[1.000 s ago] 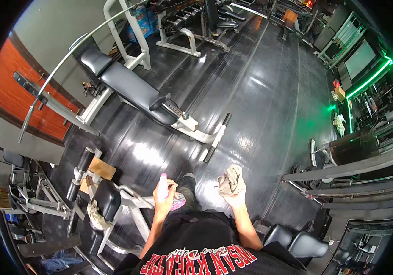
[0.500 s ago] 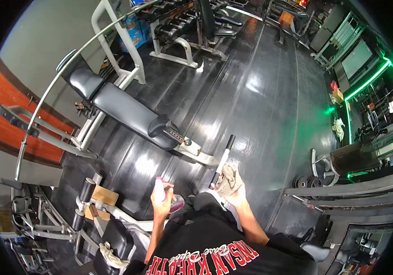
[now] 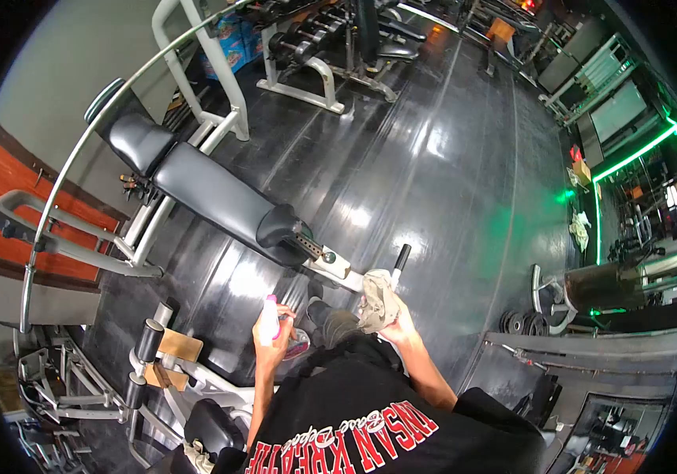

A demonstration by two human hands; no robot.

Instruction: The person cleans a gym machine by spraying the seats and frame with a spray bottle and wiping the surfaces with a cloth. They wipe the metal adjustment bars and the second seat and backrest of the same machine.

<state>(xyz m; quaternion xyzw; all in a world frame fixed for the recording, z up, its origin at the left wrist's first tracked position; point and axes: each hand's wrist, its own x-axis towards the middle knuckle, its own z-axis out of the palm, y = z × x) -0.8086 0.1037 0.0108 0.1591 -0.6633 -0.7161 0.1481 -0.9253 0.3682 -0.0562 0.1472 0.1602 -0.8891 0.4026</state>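
My left hand (image 3: 269, 341) grips a spray bottle (image 3: 272, 317) by its neck. Its trigger head is pink and white, and the clear body is partly hidden behind my fingers. A crumpled beige cloth (image 3: 378, 302) is in my right hand (image 3: 403, 327), and it hangs over the fingers. Behind the cloth stands a white post with a black grip (image 3: 404, 254), partly covered. Just ahead of both hands lies the foot of a weight bench (image 3: 212, 193) with a black padded seat and backrest.
A long bar (image 3: 70, 167) rests across the bench's uprights at left. Behind it stands a dumbbell rack (image 3: 304, 88). Black padded rollers (image 3: 149, 335) of another machine are near my left arm. Weight plates (image 3: 522, 321) and a green-lit mirror (image 3: 640, 189) are at right.
My right hand has moved the cloth left and slightly forward, across the white post. The left hand still holds the bottle, a little further left. The view has shifted slightly.
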